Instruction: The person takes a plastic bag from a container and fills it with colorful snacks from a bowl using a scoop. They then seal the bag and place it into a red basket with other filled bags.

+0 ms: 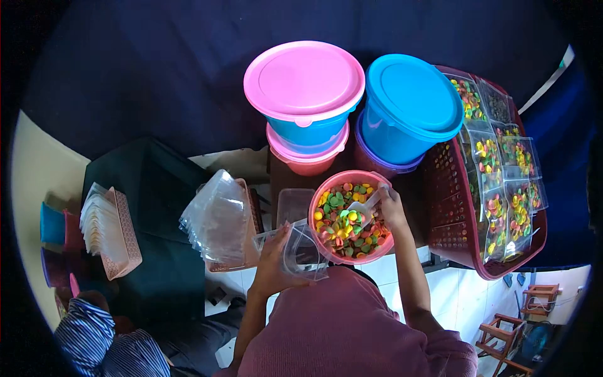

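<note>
A pink bucket (384, 250) stands before me, full of small red, yellow and green round pieces (339, 201). My right hand (392, 206), at the bucket's right rim, is closed around the handle of a pale translucent scoop (364, 210). The scoop's bowl lies among the pieces, loaded with some of them. Left of the bucket, my left hand (273, 261) grips a clear plastic bag (304, 254), which overlaps the bucket's lower left edge. No pieces show inside the bag.
Lidded tubs, one pink-topped (304, 81) and one blue-topped (414, 94), are stacked behind. On the right, a dark red basket (449, 213) holds several filled packets (487, 157). Clear bags (217, 217) fill a basket at left. Another person's striped sleeve (88, 333) shows lower left.
</note>
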The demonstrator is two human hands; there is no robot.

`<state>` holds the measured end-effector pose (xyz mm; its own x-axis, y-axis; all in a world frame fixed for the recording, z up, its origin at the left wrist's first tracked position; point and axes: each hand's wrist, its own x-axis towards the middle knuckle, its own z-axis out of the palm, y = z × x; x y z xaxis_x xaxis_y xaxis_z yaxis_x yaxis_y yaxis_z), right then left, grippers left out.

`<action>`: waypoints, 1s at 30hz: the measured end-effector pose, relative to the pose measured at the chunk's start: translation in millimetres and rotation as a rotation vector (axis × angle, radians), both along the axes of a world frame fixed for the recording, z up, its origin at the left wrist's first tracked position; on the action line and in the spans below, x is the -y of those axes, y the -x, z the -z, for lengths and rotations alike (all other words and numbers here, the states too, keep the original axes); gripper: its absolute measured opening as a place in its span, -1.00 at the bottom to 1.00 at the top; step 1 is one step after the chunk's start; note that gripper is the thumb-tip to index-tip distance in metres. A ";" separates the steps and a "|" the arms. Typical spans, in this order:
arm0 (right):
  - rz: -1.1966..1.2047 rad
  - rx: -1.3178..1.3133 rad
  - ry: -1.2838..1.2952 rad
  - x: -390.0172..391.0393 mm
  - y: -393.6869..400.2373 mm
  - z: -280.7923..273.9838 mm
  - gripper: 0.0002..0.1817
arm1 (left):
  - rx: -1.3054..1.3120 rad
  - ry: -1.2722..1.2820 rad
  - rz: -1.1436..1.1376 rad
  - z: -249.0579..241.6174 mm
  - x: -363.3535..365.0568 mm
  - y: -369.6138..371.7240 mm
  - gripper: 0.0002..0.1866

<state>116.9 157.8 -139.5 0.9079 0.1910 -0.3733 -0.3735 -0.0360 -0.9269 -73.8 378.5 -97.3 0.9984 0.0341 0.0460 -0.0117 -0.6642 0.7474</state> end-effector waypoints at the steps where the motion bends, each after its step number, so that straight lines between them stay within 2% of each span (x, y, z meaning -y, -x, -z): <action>1: -0.007 0.018 -0.031 -0.1 -1.7 -2.7 -0.68 | 0.001 -0.014 -0.017 0.6 3.7 0.2 0.22; 12: 0.043 0.107 -0.208 1.7 -18.6 -56.7 -0.72 | -0.069 -0.144 -0.155 -5.4 37.8 -15.4 0.25; 20: -0.266 0.407 -0.041 -40.1 27.7 -75.1 -0.76 | 0.018 -0.089 -0.195 -10.2 44.7 -23.4 0.25; 21: -0.295 0.517 0.002 -45.2 34.8 -74.7 -0.77 | 0.013 -0.090 -0.193 -10.3 43.9 -22.6 0.25; 22: -0.341 0.440 -0.040 -48.3 42.5 -78.4 -0.77 | 0.025 -0.099 -0.182 -10.7 43.1 -22.1 0.24; 27: -0.434 0.524 0.077 -52.6 63.3 -86.1 -0.80 | -0.013 -0.142 -0.129 -13.5 36.1 -19.4 0.23; 30: -0.461 0.591 0.035 -43.8 71.7 -91.8 -0.82 | -0.078 -0.099 -0.106 -18.7 31.5 -17.4 0.20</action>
